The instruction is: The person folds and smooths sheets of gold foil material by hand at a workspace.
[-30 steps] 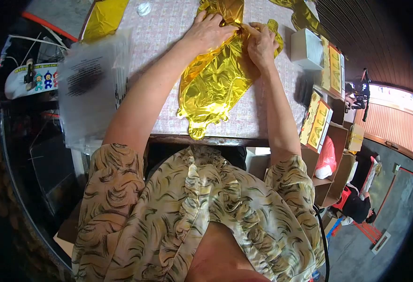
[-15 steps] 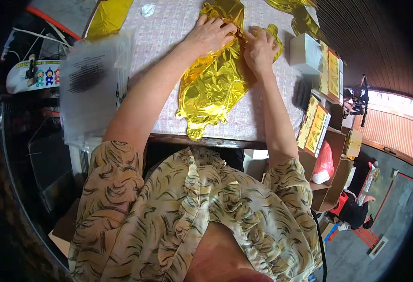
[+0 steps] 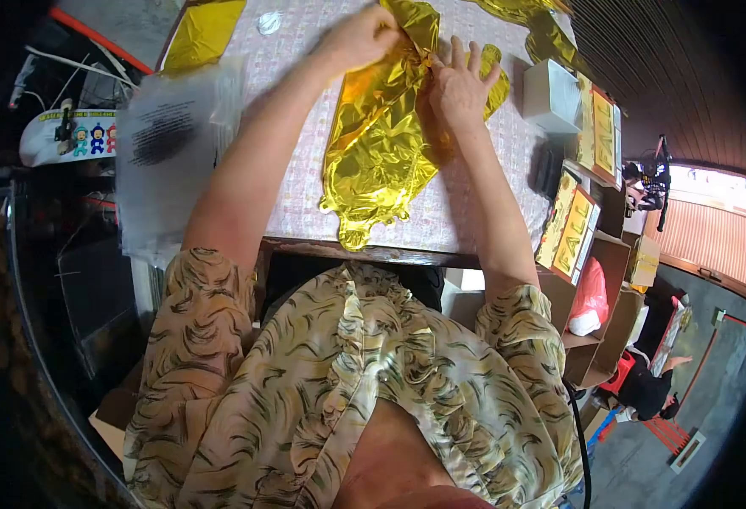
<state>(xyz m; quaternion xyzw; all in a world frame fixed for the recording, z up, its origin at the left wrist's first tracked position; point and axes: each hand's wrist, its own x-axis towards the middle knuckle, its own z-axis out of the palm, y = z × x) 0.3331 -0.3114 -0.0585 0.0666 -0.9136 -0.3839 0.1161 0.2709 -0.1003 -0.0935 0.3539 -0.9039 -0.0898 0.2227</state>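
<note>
A flat, crinkled gold foil balloon (image 3: 381,161) lies on the patterned tablecloth, its tabbed end near the table's front edge. At its upper left edge my left hand (image 3: 358,41) has its fingers curled in, pinching the foil. My right hand (image 3: 460,95) rests on the right side of the balloon with its fingers spread; its thumb side touches the gathered foil in the middle. A rounded part of gold foil (image 3: 498,81) sticks out to the right beneath that hand.
Clear plastic bags (image 3: 165,161) lie at the table's left, below a folded gold foil piece (image 3: 203,34). On the right stand a white box (image 3: 551,95) and boxes marked FALL (image 3: 570,225). Cardboard boxes (image 3: 611,297) and another person (image 3: 645,386) are farther right.
My left hand has lifted off the middle of the foil and moved up to its upper left edge. My right hand's fingers have straightened and spread apart.
</note>
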